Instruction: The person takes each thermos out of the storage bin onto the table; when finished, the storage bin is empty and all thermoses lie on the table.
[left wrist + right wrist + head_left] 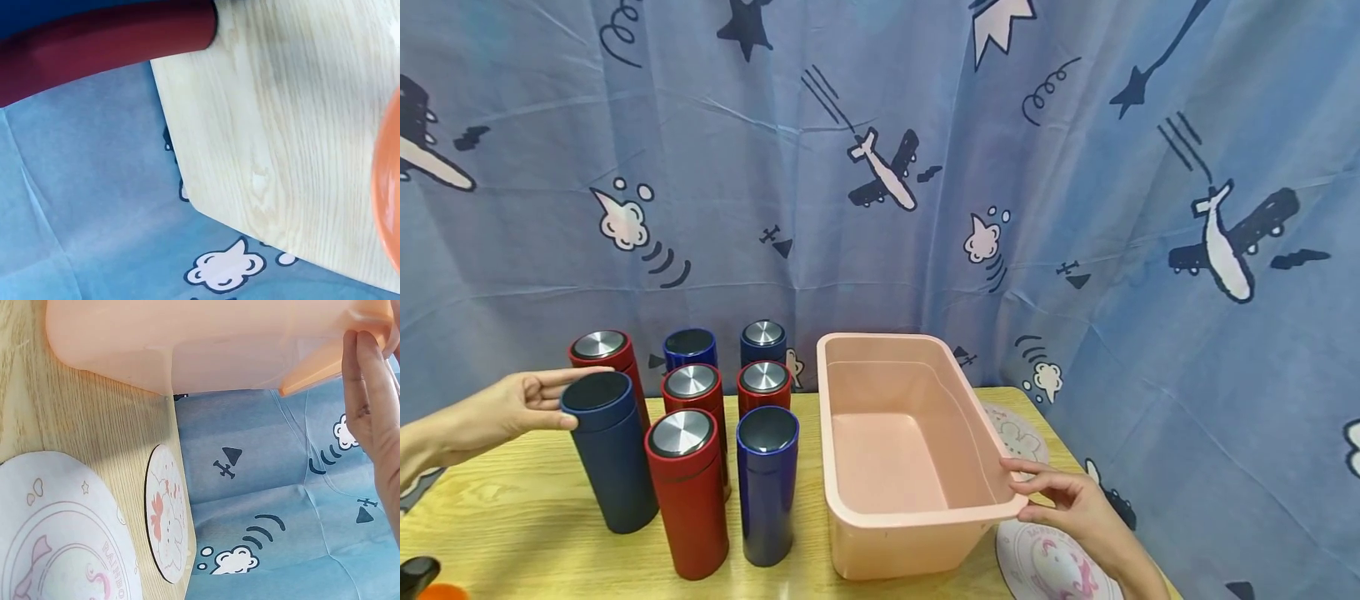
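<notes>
At the left, my left hand (523, 408) grips a dark blue thermos (613, 467) near its dark lid, thumb at the near side and fingers behind. The thermos leans slightly. Close to its right stands a red thermos (688, 504) with a silver lid, and beside that a blue thermos (767, 492) with a dark lid. My right hand (1075, 508) pinches the near right corner rim of a pink plastic bin (891, 550), which holds nothing. The right wrist view also shows those fingers (369, 381) at the rim. The left hand is outside the left wrist view.
Behind the front bottles stand several more red and blue thermoses (692, 383). Two round printed mats (1052, 567) lie right of the bin. An orange object (387, 181) sits near the left front. A blue patterned curtain (880, 275) hangs close behind the wooden table (497, 508).
</notes>
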`<state>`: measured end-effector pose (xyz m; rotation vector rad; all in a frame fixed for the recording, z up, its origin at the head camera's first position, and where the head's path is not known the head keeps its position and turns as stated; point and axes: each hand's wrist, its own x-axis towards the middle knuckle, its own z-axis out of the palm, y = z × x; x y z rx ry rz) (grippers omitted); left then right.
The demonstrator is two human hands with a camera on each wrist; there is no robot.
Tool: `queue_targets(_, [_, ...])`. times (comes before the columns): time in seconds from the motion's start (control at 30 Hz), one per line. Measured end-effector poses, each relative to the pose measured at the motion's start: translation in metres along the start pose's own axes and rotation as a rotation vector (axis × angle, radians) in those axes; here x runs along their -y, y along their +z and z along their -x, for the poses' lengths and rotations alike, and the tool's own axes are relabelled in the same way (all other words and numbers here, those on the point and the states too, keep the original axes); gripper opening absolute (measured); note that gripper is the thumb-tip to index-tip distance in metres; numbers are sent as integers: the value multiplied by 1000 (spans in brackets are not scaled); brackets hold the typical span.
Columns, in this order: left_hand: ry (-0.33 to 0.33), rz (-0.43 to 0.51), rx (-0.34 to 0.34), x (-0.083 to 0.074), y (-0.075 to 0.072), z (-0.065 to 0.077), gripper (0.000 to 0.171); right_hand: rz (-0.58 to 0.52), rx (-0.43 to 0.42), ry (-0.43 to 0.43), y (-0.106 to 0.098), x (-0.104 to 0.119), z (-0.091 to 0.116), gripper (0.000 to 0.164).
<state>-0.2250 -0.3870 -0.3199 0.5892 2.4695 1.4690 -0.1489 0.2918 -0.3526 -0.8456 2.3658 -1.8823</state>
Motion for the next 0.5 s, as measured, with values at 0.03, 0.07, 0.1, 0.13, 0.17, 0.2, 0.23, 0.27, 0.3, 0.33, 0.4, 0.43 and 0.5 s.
queue_targets(0.03, [-16, -7, -10, 0, 0, 1, 60, 0, 2, 1, 0, 0, -1, 27])
queue_targets(0.07, [-23, -11, -13, 1, 0, 2, 60, -4, 5, 4, 0, 0, -2, 26])
queue_targets(0.1, [-40, -16, -25, 1, 0, 3, 60, -4, 10, 4, 1, 0, -3, 26])
queue_targets(0.13, [-49, -19, -34, 1, 0, 5, 59, -5, 15, 7, 1, 0, -4, 26])
queue_targets(0.17, [-62, -22, -43, 0, 0, 5, 59, -6, 19, 15, 1, 0, -5, 26])
queue_targets(0.2, [-67, -22, -46, 0, 0, 6, 58, -9, 23, 25, 1, 1, -5, 26])
queue_targets(0.23, [-70, -17, -47, 0, -1, 6, 58, -10, 29, 36, 1, 1, -5, 25])
queue_targets(0.27, [-71, -24, -49, -1, -1, 7, 58, -12, 33, 50, 1, 2, -5, 25])
queue_targets(0.3, [-78, -28, -52, -1, -1, 7, 58, -6, 41, 59, 1, 3, -5, 25])
queue_targets(0.33, [-86, -35, -57, -1, -2, 9, 58, -1, 52, 59, 1, 4, -4, 26])
queue_targets(0.4, [-98, -47, -62, -1, -3, 12, 59, -2, 93, 63, -1, 7, -3, 28])
queue_targets(0.43, [-106, -67, -67, 0, -4, 14, 61, -4, 115, 70, -2, 8, -2, 31])
queue_targets(0.5, [-117, -121, -62, -2, -4, 20, 62, 0, 169, 51, -6, 13, -1, 38])
